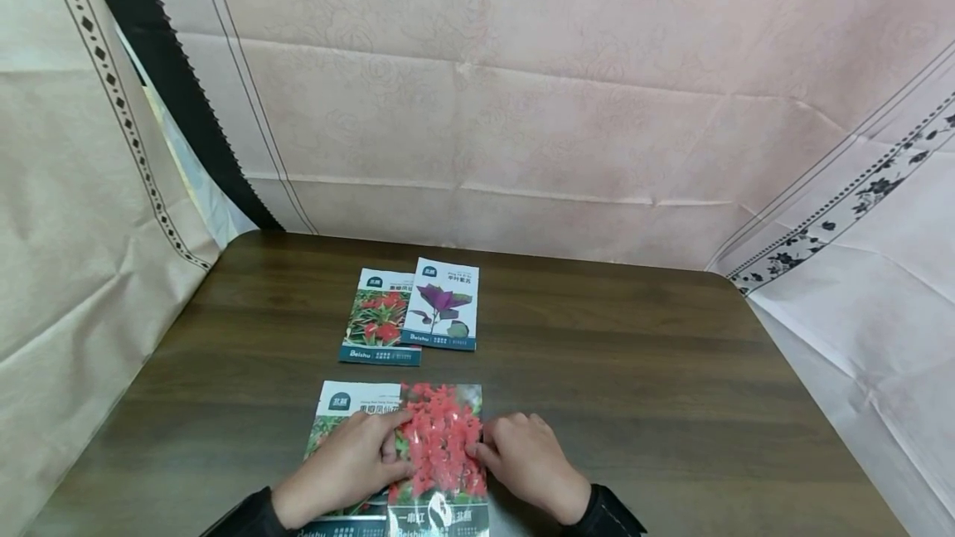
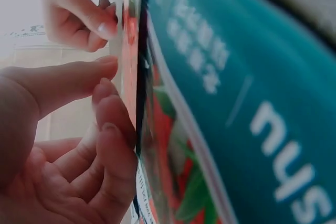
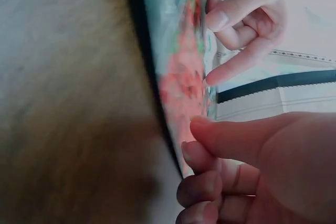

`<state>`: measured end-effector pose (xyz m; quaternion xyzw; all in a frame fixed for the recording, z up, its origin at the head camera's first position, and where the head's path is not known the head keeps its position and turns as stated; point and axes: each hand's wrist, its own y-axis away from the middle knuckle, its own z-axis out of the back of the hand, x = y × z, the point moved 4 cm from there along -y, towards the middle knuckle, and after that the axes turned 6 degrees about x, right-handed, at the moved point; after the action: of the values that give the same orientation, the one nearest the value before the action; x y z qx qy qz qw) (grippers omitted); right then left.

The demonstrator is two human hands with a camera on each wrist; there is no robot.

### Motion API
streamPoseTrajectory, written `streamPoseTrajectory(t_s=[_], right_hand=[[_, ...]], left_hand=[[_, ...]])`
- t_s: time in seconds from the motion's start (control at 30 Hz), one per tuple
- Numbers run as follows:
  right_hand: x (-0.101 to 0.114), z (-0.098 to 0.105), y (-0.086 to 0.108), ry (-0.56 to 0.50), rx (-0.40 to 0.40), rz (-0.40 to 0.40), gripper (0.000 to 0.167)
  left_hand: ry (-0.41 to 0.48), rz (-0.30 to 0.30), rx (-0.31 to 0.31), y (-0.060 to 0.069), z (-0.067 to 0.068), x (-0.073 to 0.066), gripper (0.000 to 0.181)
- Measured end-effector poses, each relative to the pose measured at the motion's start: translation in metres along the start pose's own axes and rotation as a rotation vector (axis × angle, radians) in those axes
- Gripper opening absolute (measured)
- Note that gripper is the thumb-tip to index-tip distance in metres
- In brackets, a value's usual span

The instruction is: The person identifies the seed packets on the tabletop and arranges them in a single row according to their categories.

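- Head view: glossy red-flower packet w/ grey-green bottom band [image 1: 440, 429] lies on dark brown wood-grain tabletop [image 1: 634, 371], near side, abt midway btwn L & R edges.
- It overlaps R part of a white-topped, teal-bottomed packet w/ red blooms & green leaves [image 1: 366, 392].
- Right hand [image 1: 531, 458], black cuff: grip pinches red-flower packet's R edge, thumb on top, other fingers curled.
- Left hand [image 1: 346, 454], black cuff: grip unclosed, thumb & index spread, tips at same packet's L side; hand lies over the lower packet.
- Nr tabletop's far edge, L of its middle: smaller white-and-teal red-bloom packet [image 1: 376, 317], partly covered by white packet w/ purple-leaved plant [image 1: 442, 297].
- Past far edge: creased pale cloth w/ faint floral print [image 1: 522, 131].
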<state>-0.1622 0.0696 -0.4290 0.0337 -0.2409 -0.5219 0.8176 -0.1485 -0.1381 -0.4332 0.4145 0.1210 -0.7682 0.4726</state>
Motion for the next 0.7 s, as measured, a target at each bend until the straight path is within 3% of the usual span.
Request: streamPoseTrajectory(t_s=[0.2,0.37,0.47,0.57,0.7], right_hand=[[0.0,0.014,0.007,-0.051,-0.151,0.042,0.037],[0.004,0.022,0.011,-0.003,-0.254,0.079,0.026],[0.008,0.023,0.013,0.042,-0.247,0.101,0.037],[0.011,0.021,0.014,0.091,-0.195,0.123,0.06],[0.014,0.016,0.014,0.124,-0.094,0.132,0.081]], left_hand=[[-0.017,-0.036,-0.076,0.003,0.006,-0.007,0.065],[-0.1,-0.059,-0.148,0.006,0.014,-0.013,0.06],[-0.197,-0.056,-0.191,0.008,0.018,-0.016,0.063],[-0.304,-0.06,-0.211,0.009,0.018,-0.018,0.073],[-0.386,-0.093,-0.169,0.009,0.014,-0.016,0.091]])
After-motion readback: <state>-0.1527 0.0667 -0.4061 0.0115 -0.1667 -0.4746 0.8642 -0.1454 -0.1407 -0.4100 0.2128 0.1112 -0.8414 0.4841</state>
